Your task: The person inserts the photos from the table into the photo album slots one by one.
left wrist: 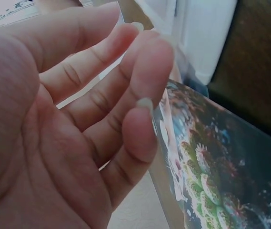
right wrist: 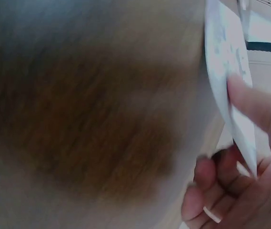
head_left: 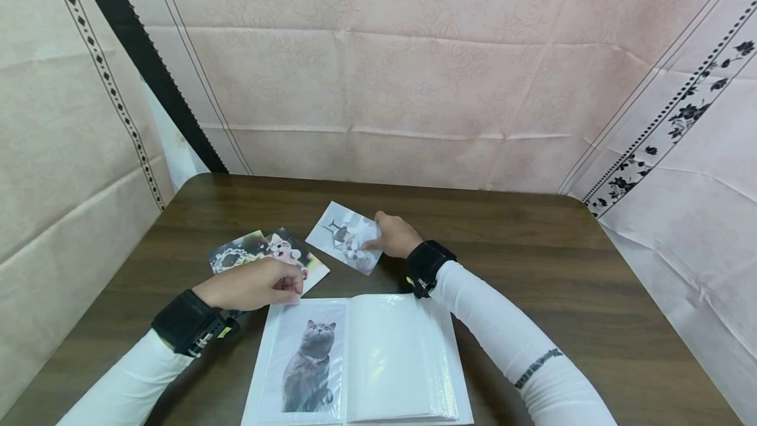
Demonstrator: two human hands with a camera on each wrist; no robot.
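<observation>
Bench (head_left: 579, 281) runs broad to R of open photo album (head_left: 390, 360), far corners rounded; strip of wood betw. far edge & pale photo card (head_left: 337, 232). R hand (head_left: 397, 236) pinches card's R end, beyond album's top edge. L hand (head_left: 257, 283) loosely curled, unclamped, nr album's top L corner, by dark colourful photo cards (head_left: 236, 252). Pale card: grey-white, rect., w/ antler-like lines. Album's L pg: grey cat photo (head_left: 310, 367).
</observation>
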